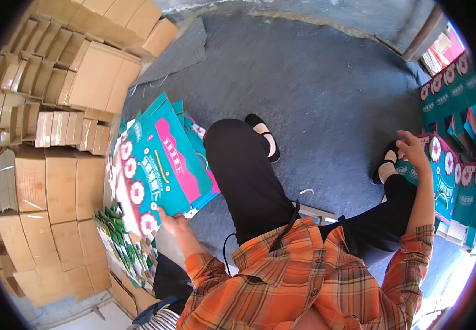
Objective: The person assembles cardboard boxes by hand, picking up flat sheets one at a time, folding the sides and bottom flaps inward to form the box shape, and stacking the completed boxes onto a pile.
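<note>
A flat teal paper gift bag with a pink panel, white flowers and a yellow cord handle lies on top of a pile at my left side. My left hand grips its lower corner, thumb on the printed face and the other fingers hidden beneath. On the other side, my right hand is raised in front of my right knee with its fingers apart and nothing in them. Right beside that hand stand similar teal gift bags with flowers and a cord handle.
Brown cardboard boxes are stacked high along the left. Green-and-white folded bags stand below the pile. Another person's dark-clothed leg shows at lower left. My feet rest on the dark floor. More teal bags line the right edge.
</note>
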### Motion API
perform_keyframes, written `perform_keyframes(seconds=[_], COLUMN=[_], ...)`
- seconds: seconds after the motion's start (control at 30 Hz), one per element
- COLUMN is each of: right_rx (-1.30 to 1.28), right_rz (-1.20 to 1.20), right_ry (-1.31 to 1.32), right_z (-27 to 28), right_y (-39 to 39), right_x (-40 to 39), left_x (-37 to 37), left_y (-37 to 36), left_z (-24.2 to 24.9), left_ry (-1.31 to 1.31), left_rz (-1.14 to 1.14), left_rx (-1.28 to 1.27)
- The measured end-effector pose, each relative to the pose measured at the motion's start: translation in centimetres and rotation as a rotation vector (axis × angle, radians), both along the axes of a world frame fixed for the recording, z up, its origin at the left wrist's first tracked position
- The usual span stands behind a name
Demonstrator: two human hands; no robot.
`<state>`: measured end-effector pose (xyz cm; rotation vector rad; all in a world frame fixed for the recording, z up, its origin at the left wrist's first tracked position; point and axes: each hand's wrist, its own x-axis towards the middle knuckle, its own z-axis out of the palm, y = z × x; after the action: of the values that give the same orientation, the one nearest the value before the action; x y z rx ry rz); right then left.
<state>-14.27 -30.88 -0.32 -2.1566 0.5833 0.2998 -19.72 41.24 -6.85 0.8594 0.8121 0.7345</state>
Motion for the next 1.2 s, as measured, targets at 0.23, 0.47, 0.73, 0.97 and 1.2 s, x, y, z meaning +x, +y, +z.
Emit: perform_keyframes(seconds=[0.23,0.47,0.73,0.97,1.2], right_rx=[-0.013,-0.045,0.091,0.216,0.406], right_rz=[-0.017,-0.055,-0.358,-0.597,-0.66], right_ry=[-0.06,-0.222,-0.499,-0.682,-0.681], right_z=[1.5,2.5,4.9,6.0,3.2], right_y=[0.3,0.6,0.3,-1.6,-3.3], right_x=[-0.6,-0.4,-0.7,-1.3,-0.5], left_x=[8.4,17.5,21.9,21.6,22.7], left_y=[-0.2,-9.8,-22.0,-28.2,-28.2], left_z=[9.4,20.0,19.6,13.6,9.9], left_ry=[0.214,-0.191,-0.353,-0.287,-0.043], left_rz=[0.039,-0.398,-1.064,-1.461,-1.608], left_rx=[0.832,0.978,0.816,0.595,0.781])
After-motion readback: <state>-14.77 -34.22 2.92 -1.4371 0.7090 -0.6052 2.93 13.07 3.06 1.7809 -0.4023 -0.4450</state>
